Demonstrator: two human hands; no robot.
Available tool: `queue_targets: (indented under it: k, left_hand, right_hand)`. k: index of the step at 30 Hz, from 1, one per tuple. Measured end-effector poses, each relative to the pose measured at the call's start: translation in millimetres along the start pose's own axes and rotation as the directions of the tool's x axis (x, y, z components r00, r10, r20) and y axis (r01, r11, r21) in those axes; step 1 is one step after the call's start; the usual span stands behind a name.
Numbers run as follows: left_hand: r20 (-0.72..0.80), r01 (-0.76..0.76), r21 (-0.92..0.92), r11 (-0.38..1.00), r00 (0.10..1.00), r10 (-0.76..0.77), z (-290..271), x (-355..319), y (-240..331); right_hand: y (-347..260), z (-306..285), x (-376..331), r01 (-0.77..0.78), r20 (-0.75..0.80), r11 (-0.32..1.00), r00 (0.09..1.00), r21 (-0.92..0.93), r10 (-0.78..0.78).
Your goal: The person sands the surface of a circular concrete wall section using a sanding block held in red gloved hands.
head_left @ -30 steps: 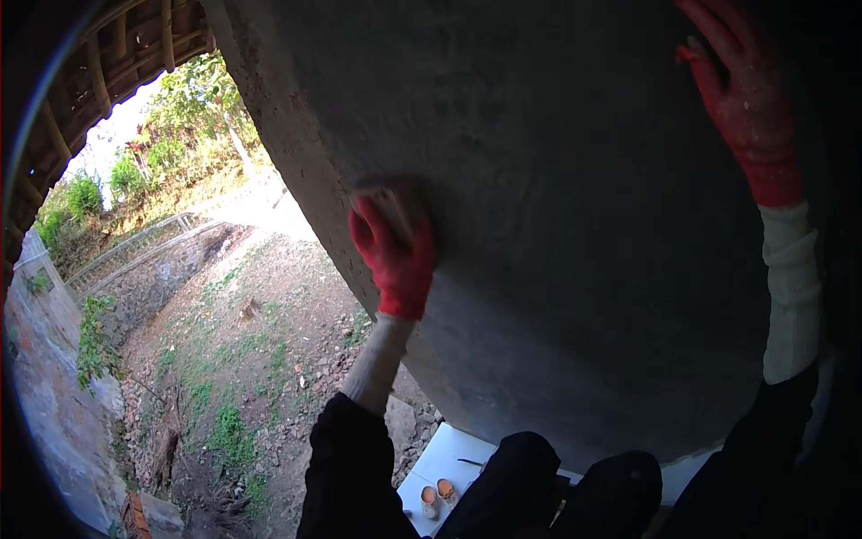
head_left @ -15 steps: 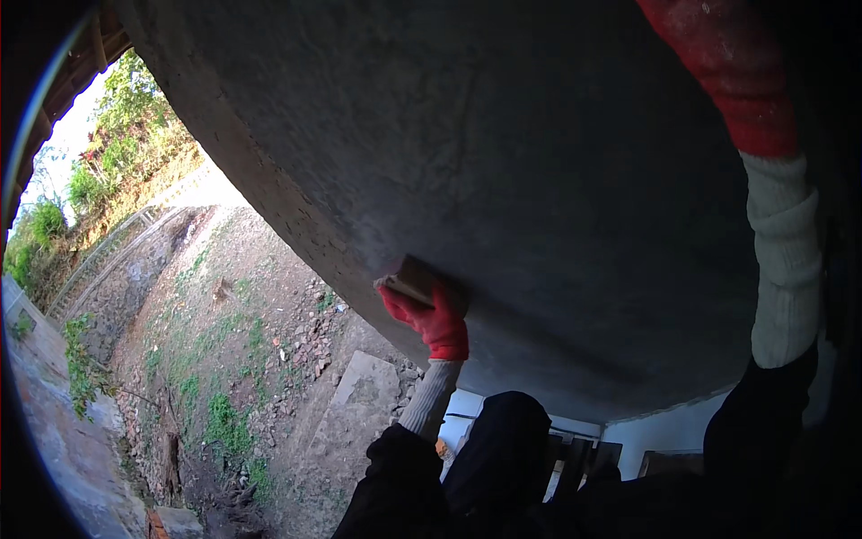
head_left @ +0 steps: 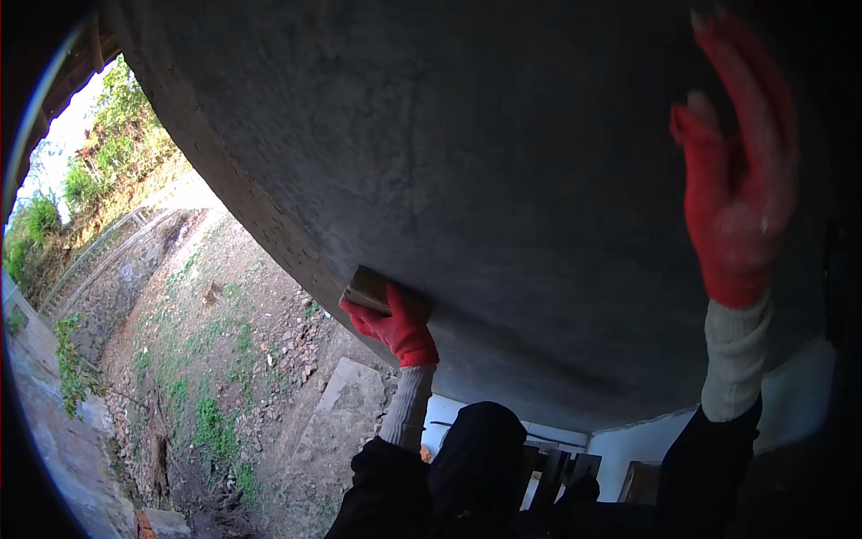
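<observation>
A grey plastered wall (head_left: 503,180) fills most of the view. My left hand (head_left: 395,323), in a red glove, grips a small brown block (head_left: 368,289) and presses it flat against the wall near the wall's lower left edge. My right hand (head_left: 736,189), also in a red glove, rests flat on the wall at the upper right with its fingers spread. Both dark sleeves come up from the bottom edge.
Bare dirt ground (head_left: 242,359) with patches of grass and stones lies to the left. A flat concrete slab (head_left: 346,395) lies on it. A low stone wall (head_left: 54,431) runs along the far left. Trees (head_left: 108,162) stand beyond. White surfaces and dark wooden pieces (head_left: 557,467) show at the bottom.
My left hand has slid the block down along the wall toward its lower edge. My right hand stays planted on the wall while the view has shifted.
</observation>
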State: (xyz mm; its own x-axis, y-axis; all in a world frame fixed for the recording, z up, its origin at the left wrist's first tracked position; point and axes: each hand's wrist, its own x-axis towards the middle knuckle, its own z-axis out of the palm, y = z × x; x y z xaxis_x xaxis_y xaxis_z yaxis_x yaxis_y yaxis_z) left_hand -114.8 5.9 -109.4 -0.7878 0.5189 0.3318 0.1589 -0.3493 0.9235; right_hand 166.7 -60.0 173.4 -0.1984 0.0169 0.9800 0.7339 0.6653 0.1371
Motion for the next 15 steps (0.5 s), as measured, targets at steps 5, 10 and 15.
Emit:
queue_targets:
  k: [5,10,15]
  left_hand:
    - [0.334,-0.297,0.046,0.954,0.904,0.265,21.3,-107.1,79.4]
    - [0.630,-0.229,-0.229,0.946,0.706,0.323,7.5,-139.0,117.5]
    - [0.852,-0.184,-0.311,0.932,0.381,0.360,-2.9,-143.4,157.1]
  right_hand:
    - [-65.1,5.1,-78.7,0.189,0.487,0.974,0.867,-0.124,-0.106]
    - [-103.2,-11.7,-154.8,-0.024,0.551,0.978,0.823,-0.207,0.137]
    - [-95.6,-4.7,-173.5,-0.088,0.395,0.888,0.872,-0.451,0.287]
